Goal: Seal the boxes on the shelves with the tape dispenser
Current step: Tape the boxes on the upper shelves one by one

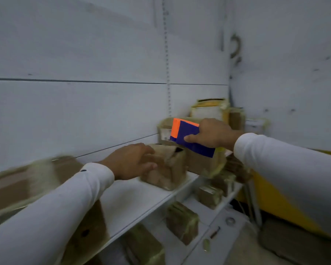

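Left hand (131, 160) reaches with loose, spread fingers onto the small box (166, 167) just ahead; right hand (212, 133) grips the tape dispenser (187, 135) right above it, nearer its far side

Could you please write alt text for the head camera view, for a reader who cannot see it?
A person's right hand holds a blue and orange tape dispenser above a small cardboard box on a white shelf, while the left hand rests on the box's side. More taped boxes sit on the shelves around and below.
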Motion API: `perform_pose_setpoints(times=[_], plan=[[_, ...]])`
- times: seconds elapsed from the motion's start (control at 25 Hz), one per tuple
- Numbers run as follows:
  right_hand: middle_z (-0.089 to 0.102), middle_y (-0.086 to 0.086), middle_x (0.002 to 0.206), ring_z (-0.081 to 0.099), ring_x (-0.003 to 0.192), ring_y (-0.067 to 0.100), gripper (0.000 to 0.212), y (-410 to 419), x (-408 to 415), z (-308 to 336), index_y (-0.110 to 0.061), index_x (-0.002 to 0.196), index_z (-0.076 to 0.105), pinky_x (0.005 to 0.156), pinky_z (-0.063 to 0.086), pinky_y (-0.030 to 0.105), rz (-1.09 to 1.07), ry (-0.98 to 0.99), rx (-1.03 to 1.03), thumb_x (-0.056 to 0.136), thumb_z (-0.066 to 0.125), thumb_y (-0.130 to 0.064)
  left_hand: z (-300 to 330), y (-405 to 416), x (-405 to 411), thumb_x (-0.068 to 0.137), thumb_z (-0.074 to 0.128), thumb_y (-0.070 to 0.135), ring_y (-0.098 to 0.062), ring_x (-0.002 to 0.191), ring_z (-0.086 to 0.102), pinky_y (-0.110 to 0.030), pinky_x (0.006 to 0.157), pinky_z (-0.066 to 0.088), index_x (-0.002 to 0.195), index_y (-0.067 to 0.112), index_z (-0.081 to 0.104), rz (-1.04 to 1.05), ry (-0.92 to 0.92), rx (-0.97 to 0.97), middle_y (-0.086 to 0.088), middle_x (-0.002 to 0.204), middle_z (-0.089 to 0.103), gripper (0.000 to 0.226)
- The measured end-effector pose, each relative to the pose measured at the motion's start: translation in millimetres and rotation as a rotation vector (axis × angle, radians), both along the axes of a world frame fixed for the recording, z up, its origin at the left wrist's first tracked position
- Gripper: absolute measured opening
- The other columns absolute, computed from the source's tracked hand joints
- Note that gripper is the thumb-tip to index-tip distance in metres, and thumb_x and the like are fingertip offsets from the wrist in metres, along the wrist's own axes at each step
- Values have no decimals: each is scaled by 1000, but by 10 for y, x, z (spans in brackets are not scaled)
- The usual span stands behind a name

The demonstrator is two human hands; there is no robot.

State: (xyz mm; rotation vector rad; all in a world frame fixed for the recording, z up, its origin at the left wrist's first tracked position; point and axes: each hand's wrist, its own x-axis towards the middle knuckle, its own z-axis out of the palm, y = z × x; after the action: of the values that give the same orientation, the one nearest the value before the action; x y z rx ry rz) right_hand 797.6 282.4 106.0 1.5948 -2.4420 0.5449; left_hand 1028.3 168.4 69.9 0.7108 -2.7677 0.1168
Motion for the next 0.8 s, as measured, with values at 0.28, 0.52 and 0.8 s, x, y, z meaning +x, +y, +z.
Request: perform_pose_setpoints(times=[0.28, 0.52, 0.8], plan=[[55, -2, 69, 54, 61, 14, 43, 1475, -1172, -72, -21, 71, 44, 52, 38, 27, -341, -29, -17, 84, 62, -58, -188, 833, -1606, 88, 53, 55, -20, 119, 52, -38, 99, 44, 140, 27, 38, -302, -68, 19, 2, 138, 50, 61], [56, 0, 67, 57, 60, 17, 47, 2443, -2479, -407, -19, 71, 46, 51, 40, 27, -486, -35, -66, 85, 59, -63, -341, 1598, -3220, 91, 50, 52, -22, 106, 58, -40, 88, 50, 138, 25, 39, -440, -151, -52, -2, 125, 59, 55], [56, 2, 67, 55, 58, 15, 45, 2873, -3811, -745, -16, 71, 47, 49, 35, 22, -509, -272, -121, 87, 61, -55, -642, 1789, -4535, 91, 51, 51, -13, 91, 55, -27, 72, 44, 132, 31, 44, -446, -195, 29, 5, 115, 61, 47]])
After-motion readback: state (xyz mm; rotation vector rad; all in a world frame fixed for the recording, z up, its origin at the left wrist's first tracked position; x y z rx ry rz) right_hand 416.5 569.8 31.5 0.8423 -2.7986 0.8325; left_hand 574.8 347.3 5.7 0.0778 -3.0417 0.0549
